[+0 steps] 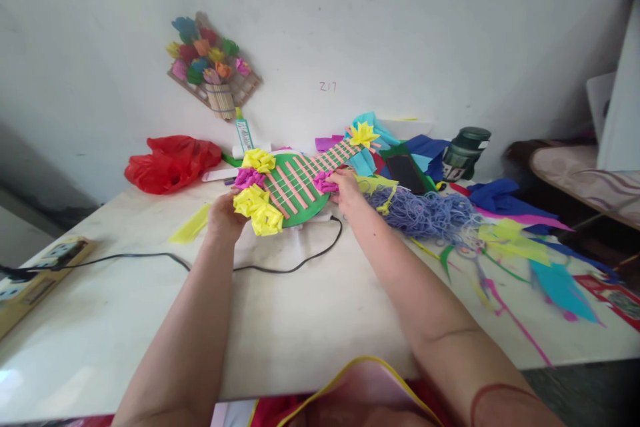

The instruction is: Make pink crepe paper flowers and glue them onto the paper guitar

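A paper-craft guitar [300, 188] with a green round body, orange strips and pale strings is held up over the table, its neck slanting to the upper right. My left hand [226, 217] grips its left edge beside the yellow and pink crepe paper flowers [260, 208]; the fingertips are hidden behind it. My right hand [345, 185] closes on the body's right side, by a small pink paper flower [325, 181]. Another yellow flower [364, 135] decorates the top of the neck.
Right of my right hand lie a tangle of purple yarn [425, 213], a phone [405, 173], paper scraps [563, 287] and a dark green jar [467, 152]. A red plastic bag [173, 163], a glue tube [244, 135], a power strip [45, 273] and a black cable [295, 268] are also there.
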{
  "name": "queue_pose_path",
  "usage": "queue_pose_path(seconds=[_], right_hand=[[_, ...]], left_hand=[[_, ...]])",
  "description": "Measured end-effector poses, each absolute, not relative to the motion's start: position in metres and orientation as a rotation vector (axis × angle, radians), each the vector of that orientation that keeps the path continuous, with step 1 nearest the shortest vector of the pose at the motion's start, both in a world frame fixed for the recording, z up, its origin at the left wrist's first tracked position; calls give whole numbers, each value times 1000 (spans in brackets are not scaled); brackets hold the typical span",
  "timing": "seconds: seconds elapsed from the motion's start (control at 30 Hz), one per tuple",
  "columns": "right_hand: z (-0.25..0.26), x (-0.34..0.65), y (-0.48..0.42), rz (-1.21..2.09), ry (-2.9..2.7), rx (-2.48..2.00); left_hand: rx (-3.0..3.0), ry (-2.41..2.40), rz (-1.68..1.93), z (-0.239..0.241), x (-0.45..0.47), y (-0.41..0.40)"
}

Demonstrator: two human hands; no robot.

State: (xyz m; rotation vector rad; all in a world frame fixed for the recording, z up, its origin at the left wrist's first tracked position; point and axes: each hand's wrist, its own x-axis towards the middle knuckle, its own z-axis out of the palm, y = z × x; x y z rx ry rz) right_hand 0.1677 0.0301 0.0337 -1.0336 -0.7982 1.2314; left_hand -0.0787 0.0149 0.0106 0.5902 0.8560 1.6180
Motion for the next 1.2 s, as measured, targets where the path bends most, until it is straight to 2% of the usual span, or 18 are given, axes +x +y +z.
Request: queue_pose_path(seconds=[0.3, 0.6, 0.93, 1.2], right_hand=[[31, 166, 31, 1236, -644, -915], [23, 162, 38, 1238, -510, -852], [24, 150, 31, 1297, -435, -813], [23, 149, 31, 1291, -417, -832]], left_hand=[[641, 666, 1574, 9, -79, 6], [1116, 458, 1384, 11, -63, -5], [1277, 728, 1305, 1, -43, 0], [1240, 713, 1354, -6, -29, 1]])
